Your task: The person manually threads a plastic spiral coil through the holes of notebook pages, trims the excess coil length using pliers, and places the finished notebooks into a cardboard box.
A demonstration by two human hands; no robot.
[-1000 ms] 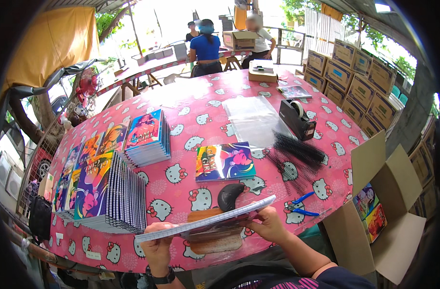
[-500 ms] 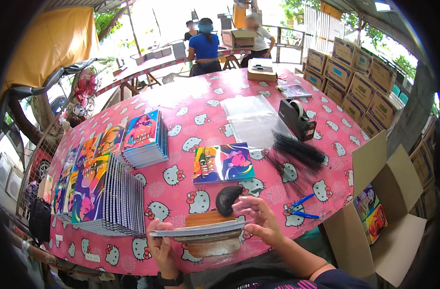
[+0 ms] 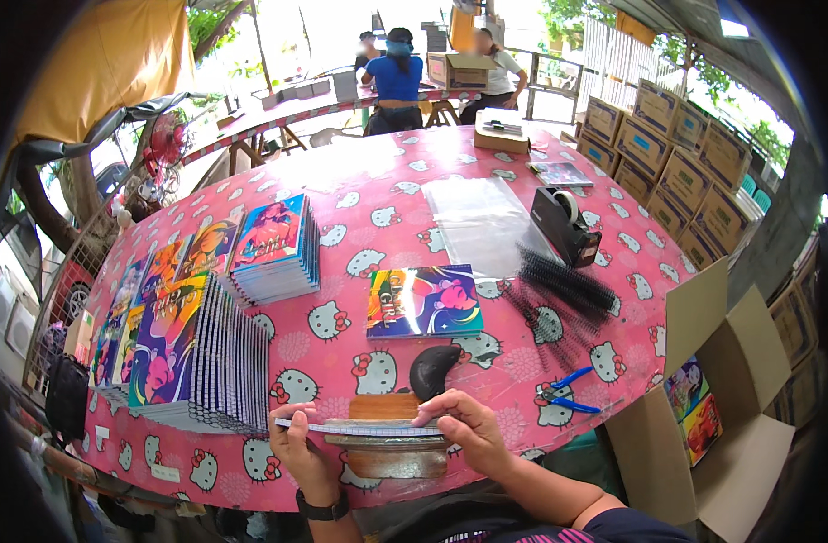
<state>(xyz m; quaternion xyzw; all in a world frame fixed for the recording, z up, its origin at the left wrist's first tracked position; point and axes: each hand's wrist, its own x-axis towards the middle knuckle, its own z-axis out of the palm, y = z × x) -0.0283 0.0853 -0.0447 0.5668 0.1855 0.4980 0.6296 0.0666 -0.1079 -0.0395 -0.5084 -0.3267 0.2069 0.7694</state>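
A: What are the hands on?

B: A thin notebook [image 3: 364, 427], held flat and edge-on at the near rim of the bench [image 3: 359, 195]. It lies over a wooden jig [image 3: 387, 450], just in front of a dark curved handle [image 3: 434, 369].

A: And the fingers?

B: The left hand [image 3: 302, 445] pinches the notebook's left end, thumb above and fingers curled beneath. The right hand [image 3: 468, 432] lays its fingers, pressed together, along the top edge near the right end.

A: How would you do this well?

B: I'd judge the notebook should stay level and square to the jig, with both ends held evenly so the thin cover doesn't bow. A light grip should suit it; the paper looks flexible.

A: What's around?

B: A glossy, bright notebook [image 3: 424, 301] lies flat just beyond the handle. To the left stand fanned stacks [image 3: 196, 357] of the same kind, their edges ribbed. To the right lie black comb spines [image 3: 563, 291], bristly, blue-handled pliers [image 3: 563, 392], a tape dispenser [image 3: 563, 224] and clear plastic sleeves [image 3: 479, 217]. The bench cover is a pink patterned cloth. An open carton [image 3: 722, 380] stands at the right.
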